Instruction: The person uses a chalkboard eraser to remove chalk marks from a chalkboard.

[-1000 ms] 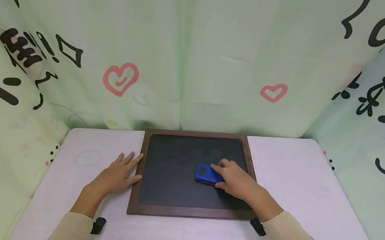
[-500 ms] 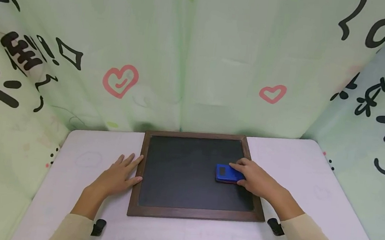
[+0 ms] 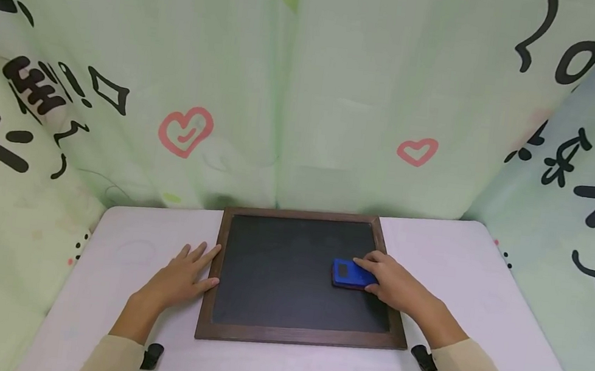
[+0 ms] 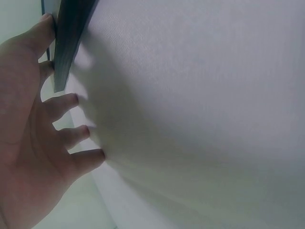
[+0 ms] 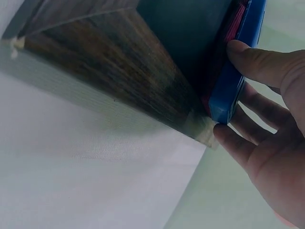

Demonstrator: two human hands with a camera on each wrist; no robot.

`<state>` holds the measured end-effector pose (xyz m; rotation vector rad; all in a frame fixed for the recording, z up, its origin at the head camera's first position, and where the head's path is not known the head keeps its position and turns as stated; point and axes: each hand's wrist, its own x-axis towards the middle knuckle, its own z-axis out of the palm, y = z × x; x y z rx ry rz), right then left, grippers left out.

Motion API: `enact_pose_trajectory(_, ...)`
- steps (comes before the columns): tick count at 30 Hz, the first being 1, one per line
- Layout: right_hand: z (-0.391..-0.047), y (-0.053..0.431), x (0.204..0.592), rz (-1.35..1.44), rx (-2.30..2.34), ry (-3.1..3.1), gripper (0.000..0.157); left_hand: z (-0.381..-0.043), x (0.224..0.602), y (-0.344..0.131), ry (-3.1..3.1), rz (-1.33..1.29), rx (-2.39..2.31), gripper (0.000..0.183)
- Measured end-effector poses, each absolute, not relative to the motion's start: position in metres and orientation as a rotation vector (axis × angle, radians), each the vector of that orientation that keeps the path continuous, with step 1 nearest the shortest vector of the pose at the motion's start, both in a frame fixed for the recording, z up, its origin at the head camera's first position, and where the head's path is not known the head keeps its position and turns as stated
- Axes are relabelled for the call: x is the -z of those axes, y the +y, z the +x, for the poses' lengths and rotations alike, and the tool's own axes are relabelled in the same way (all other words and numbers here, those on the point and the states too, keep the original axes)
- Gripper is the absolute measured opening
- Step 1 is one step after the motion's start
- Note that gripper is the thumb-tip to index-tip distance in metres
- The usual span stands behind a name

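Observation:
A blackboard in a brown wooden frame lies flat on the table. My right hand grips a blue blackboard eraser by its right end, on the right part of the black surface. In the right wrist view the thumb lies along one side of the eraser and fingers along the other; its reddish underside faces the board. My left hand is spread at the board's left edge. Its thumb and index finger touch the frame, while other fingertips rest on the table in the left wrist view.
The white table extends on both sides of the board and in front of it. Behind and at both sides hangs a pale green curtain with black lettering and pink hearts. A black wrist strap piece shows beneath the right sleeve.
My right hand has slid the eraser rightward across the board, then stayed there in the last half second. The left hand keeps its place; the head view has tilted slightly.

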<state>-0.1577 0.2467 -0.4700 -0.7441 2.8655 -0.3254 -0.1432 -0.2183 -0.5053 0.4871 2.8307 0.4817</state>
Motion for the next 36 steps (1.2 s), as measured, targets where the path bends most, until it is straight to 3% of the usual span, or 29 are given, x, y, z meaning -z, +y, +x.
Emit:
enact_pose_trajectory(18,-0.158,0.256,0.451,-0.769,0.496,2.875,0.061,-0.139,0.507,-0.219,2.832,0.496,-0.500,0.074)
enact_pose_trajectory(36,-0.167,0.318,0.404,-0.411,0.591,3.009,0.070,-0.141,0.506,-0.216,2.841,0.489,-0.465,0.074)
